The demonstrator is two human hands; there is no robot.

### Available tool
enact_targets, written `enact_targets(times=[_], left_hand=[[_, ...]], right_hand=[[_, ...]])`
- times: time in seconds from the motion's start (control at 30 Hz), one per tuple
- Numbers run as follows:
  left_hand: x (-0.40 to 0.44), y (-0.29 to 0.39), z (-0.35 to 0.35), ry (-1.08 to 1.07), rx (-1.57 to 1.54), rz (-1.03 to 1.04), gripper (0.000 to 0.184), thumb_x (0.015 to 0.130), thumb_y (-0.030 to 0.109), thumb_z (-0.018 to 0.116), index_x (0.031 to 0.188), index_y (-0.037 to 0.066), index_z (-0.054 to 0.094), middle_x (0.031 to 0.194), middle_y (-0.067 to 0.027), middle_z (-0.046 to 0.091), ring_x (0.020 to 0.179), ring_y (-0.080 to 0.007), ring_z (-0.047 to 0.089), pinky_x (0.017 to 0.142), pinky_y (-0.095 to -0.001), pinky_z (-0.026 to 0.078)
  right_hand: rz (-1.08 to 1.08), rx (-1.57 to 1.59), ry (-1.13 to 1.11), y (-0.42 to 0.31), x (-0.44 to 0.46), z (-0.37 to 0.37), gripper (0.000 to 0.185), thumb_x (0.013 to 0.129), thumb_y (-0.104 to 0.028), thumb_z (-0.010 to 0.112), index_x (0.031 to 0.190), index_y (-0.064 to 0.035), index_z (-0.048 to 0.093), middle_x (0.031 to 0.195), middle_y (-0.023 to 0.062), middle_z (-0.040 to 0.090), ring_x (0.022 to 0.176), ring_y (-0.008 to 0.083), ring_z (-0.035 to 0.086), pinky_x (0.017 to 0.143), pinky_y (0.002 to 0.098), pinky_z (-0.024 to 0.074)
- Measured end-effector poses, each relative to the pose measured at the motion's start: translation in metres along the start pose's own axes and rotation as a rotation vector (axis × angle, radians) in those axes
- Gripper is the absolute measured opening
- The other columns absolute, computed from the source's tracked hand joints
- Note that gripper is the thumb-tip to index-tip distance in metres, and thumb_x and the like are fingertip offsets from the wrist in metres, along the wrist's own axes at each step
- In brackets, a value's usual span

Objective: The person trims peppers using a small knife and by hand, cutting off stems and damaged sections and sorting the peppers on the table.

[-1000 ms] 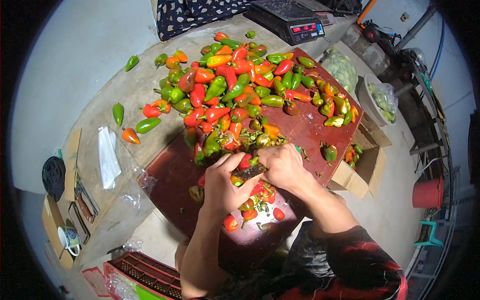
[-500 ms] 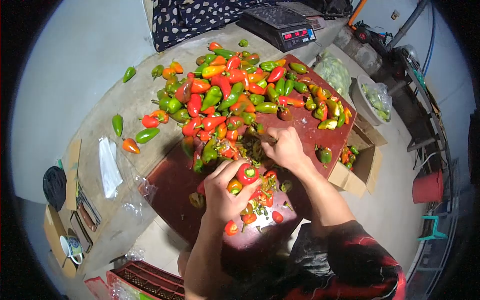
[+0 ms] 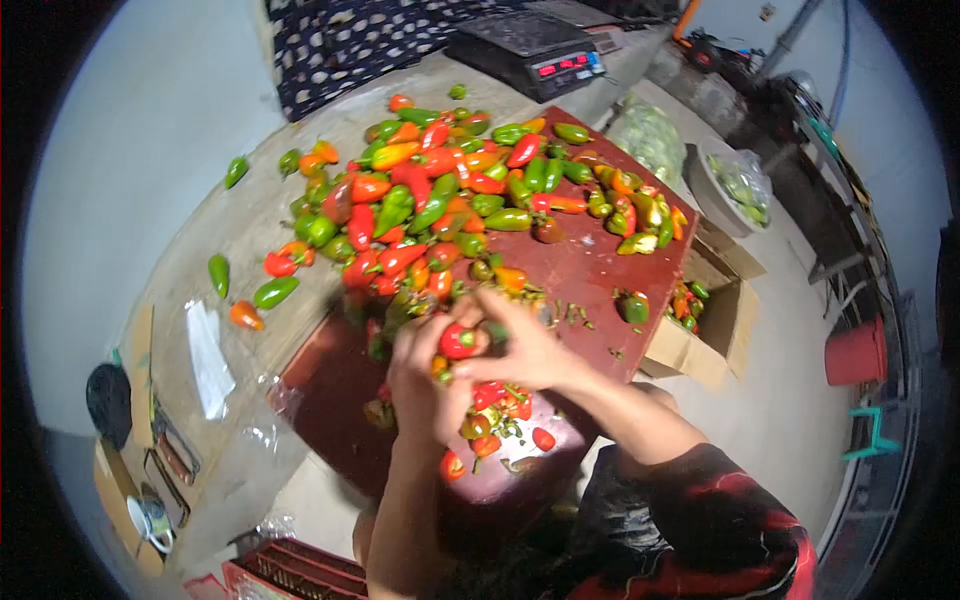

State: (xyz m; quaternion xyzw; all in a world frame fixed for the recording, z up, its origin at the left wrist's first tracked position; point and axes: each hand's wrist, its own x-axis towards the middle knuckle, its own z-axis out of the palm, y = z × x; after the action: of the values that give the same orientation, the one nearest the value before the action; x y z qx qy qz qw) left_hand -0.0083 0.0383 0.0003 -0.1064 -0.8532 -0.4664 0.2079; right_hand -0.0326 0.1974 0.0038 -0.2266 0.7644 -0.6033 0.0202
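Note:
A red pepper (image 3: 458, 341) is in my left hand (image 3: 418, 365), whose fingers are closed round it, with an orange-and-green pepper just below. My right hand (image 3: 530, 345) meets the left from the right side, fingers curled and slightly blurred at the red pepper; what it grips is hidden, and no knife blade shows clearly. Beneath both hands, cut red pepper pieces (image 3: 487, 446) and green scraps lie on the dark red board (image 3: 560, 280). Beyond them spreads a large heap of red, green and orange peppers (image 3: 396, 208).
A digital scale (image 3: 530, 55) stands at the back. On the right are a cardboard box (image 3: 735, 335) with peppers, a bagged green load (image 3: 648, 140), a white tub (image 3: 705, 190) and a red bucket (image 3: 856, 352). A white plastic strip (image 3: 208, 360) and a mug (image 3: 150, 525) lie left.
My right hand moved the knife away from the red pepper, exposing its cut top, then came back to my left hand. The knife is now out of sight. The view has shifted slightly.

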Motion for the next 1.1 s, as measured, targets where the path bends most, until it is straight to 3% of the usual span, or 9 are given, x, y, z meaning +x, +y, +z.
enact_targets(times=[0.1,0.17,0.37,0.43,0.7,0.8,0.93,1.03,1.1], left_hand=[[-0.004,-0.006,0.001,-0.042,0.013,-0.072,0.048,0.077,0.013,0.074,0.12,0.001,0.056,0.117,-0.0229,0.056,0.114,-0.0416,0.053,0.096,-0.0471,0.045],[-0.006,-0.021,0.0,-0.11,0.001,-0.078,0.058,0.076,0.011,0.075,0.128,0.002,0.051,0.122,-0.023,0.053,0.119,-0.0408,0.05,0.1,-0.0471,0.043],[-0.01,-0.015,0.009,-0.294,-0.331,-0.148,0.101,0.067,-0.003,0.075,0.154,0.008,0.023,0.144,-0.017,0.039,0.137,-0.0328,0.04,0.115,-0.0463,0.033],[-0.01,0.005,0.005,-0.363,-0.639,-0.402,0.105,0.068,-0.003,0.073,0.156,0.01,0.017,0.149,-0.017,0.035,0.139,-0.0312,0.039,0.113,-0.0446,0.037],[-0.005,0.029,0.011,-0.335,-0.837,-0.422,0.114,0.066,-0.003,0.07,0.159,0.01,0.005,0.152,-0.016,0.033,0.138,-0.029,0.039,0.113,-0.0423,0.038],[0.005,0.037,0.017,-0.244,-1.011,-0.489,0.111,0.065,-0.003,0.067,0.158,0.006,0.007,0.152,-0.0162,0.033,0.137,-0.0294,0.041,0.114,-0.0419,0.036],[0.001,0.026,0.002,-0.237,-0.955,-0.463,0.102,0.067,-0.003,0.06,0.156,0.001,0.013,0.15,-0.017,0.036,0.134,-0.0297,0.044,0.111,-0.0407,0.04],[0.002,0.028,-0.007,-0.229,-0.968,-0.473,0.093,0.068,-0.001,0.06,0.154,0.0,0.023,0.142,-0.0169,0.045,0.128,-0.028,0.05,0.107,-0.0392,0.043],[0.005,0.025,-0.012,-0.3,-0.935,-0.462,0.088,0.069,0.0,0.061,0.151,-0.001,0.029,0.138,-0.0159,0.049,0.125,-0.0263,0.052,0.106,-0.0386,0.044]], right_hand=[[0.261,0.131,-0.064,0.0,-0.006,0.019,0.065,0.081,-0.022,0.08,0.134,0.0002,0.049,0.115,0.0156,0.067,0.104,0.0233,0.066,0.091,0.0354,0.0527],[0.145,0.06,-0.016,0.005,-0.007,0.022,0.066,0.081,-0.02,0.078,0.136,0.0012,0.049,0.123,0.0176,0.064,0.112,0.0239,0.063,0.097,0.0363,0.0499],[0.148,0.181,0.035,0.017,-0.003,0.012,0.079,0.07,-0.02,0.084,0.138,-0.0009,0.049,0.125,0.0131,0.063,0.117,0.0213,0.059,0.102,0.0358,0.0462],[0.226,0.348,-0.044,0.003,-0.003,0.002,0.08,0.069,-0.017,0.083,0.138,0.0016,0.047,0.125,0.0135,0.063,0.116,0.0225,0.059,0.102,0.0361,0.0465],[0.339,0.098,-0.049,-0.001,0.001,-0.015,0.089,0.064,-0.017,0.081,0.142,0.0003,0.042,0.123,0.0193,0.062,0.113,0.0274,0.061,0.1,0.0354,0.0476],[0.14,0.115,0.068,0.002,0.007,-0.031,0.075,0.065,-0.015,0.08,0.131,-0.0002,0.047,0.116,0.0162,0.063,0.109,0.0266,0.063,0.093,0.0378,0.0511],[0.371,0.295,0.247,-0.033,0.009,-0.108,0.047,0.064,-0.015,0.079,0.103,-0.0036,0.056,0.093,0.0071,0.063,0.086,0.0183,0.061,0.081,0.0334,0.0517],[0.029,-0.502,0.705,-0.028,-0.008,-0.178,0.059,0.062,-0.023,0.081,0.11,-0.0005,0.055,0.091,0.0119,0.066,0.091,0.0286,0.068,0.084,0.0384,0.0551],[0.139,-0.768,0.834,-0.029,-0.033,-0.219,0.063,0.063,-0.027,0.083,0.114,-0.0007,0.056,0.1,0.0181,0.069,0.098,0.0349,0.069,0.086,0.0428,0.0557]])
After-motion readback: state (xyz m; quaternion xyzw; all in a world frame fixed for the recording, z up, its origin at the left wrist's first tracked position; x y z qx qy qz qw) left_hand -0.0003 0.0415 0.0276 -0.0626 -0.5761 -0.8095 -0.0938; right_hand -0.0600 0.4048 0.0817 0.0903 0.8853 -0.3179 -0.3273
